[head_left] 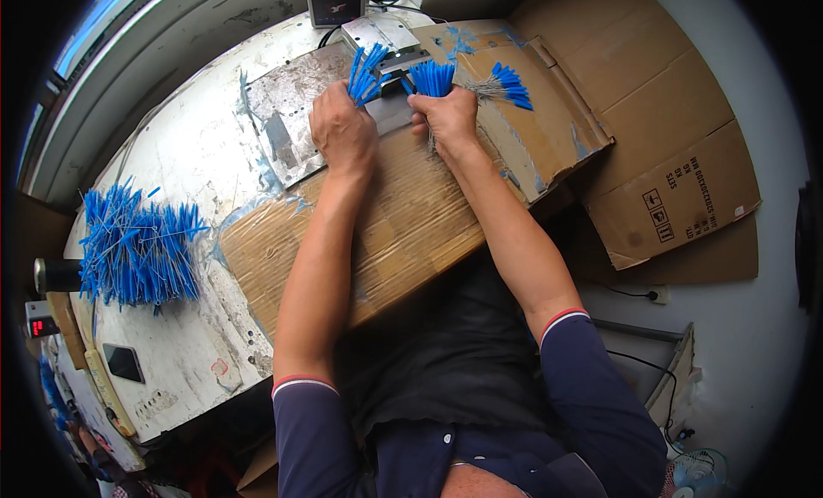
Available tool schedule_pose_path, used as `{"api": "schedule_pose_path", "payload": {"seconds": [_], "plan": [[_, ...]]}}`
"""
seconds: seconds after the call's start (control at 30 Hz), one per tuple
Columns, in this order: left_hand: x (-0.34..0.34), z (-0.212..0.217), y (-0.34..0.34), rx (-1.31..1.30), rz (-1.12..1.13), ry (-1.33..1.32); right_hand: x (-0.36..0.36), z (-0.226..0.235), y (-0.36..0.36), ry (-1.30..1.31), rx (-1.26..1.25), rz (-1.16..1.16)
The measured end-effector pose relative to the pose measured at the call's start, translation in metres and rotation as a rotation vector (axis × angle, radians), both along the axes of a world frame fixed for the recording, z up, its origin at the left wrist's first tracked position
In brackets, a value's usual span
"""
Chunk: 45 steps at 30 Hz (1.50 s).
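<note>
My left hand (pixel 343 129) is closed around a loose bunch of blue-tipped thin wires (pixel 367 76), whose blue ends fan out above the fist. Just to its right, my right hand (pixel 448 118) grips a tighter bunch of blue-tipped wires (pixel 431 78), with pale strands hanging below the palm. Both hands are over the near edge of a metal fixture (pixel 381 37) on a worn metal plate (pixel 287 112). Another bundle of the same wires (pixel 506 87) lies on cardboard right of my right hand. Fingers hide the gripped middles of both bunches.
A big heap of blue-tipped wires (pixel 141 249) lies on the white table (pixel 206 327) at left, beside a dark cylinder (pixel 58 275) and a phone (pixel 123 363). A display box (pixel 338 3) stands behind the fixture. Cardboard (pixel 369 232) covers the near edge; an open carton (pixel 669 155) is at right.
</note>
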<state>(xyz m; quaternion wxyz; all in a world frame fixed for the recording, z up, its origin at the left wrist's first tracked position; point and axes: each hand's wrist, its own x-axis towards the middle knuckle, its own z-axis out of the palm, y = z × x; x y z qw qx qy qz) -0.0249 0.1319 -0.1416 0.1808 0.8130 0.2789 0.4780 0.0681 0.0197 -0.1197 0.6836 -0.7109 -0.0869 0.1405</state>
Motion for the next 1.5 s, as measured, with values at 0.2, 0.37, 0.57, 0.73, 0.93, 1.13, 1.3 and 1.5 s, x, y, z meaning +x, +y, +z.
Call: {"api": "schedule_pose_path", "payload": {"seconds": [0.2,0.37,0.57,0.73,0.93,1.13,1.3,1.5], "plan": [[-0.001,-0.001,-0.002,-0.047,-0.061,0.109,-0.002,0.001,-0.013,0.097,0.219,0.088],[0.0,-0.002,-0.002,-0.092,-0.097,0.127,-0.001,-0.001,-0.022,0.149,0.385,0.085],[-0.001,-0.004,-0.001,-0.081,-0.105,0.118,-0.004,0.004,-0.023,0.234,0.286,0.094],[-0.004,0.002,-0.006,-0.076,-0.113,0.239,-0.005,0.006,-0.025,0.199,0.145,0.149],[-0.001,0.001,-0.008,-0.056,-0.095,0.287,-0.004,0.009,-0.016,0.132,0.062,0.08],[-0.003,0.002,-0.005,-0.125,-0.017,0.204,-0.001,0.008,-0.006,0.088,-0.022,0.048],[-0.002,0.003,-0.006,-0.164,0.017,0.102,0.003,0.01,-0.001,0.108,-0.043,0.025],[0.001,-0.001,-0.001,-0.034,0.014,0.021,0.001,0.008,0.001,0.136,0.051,0.014]]}}
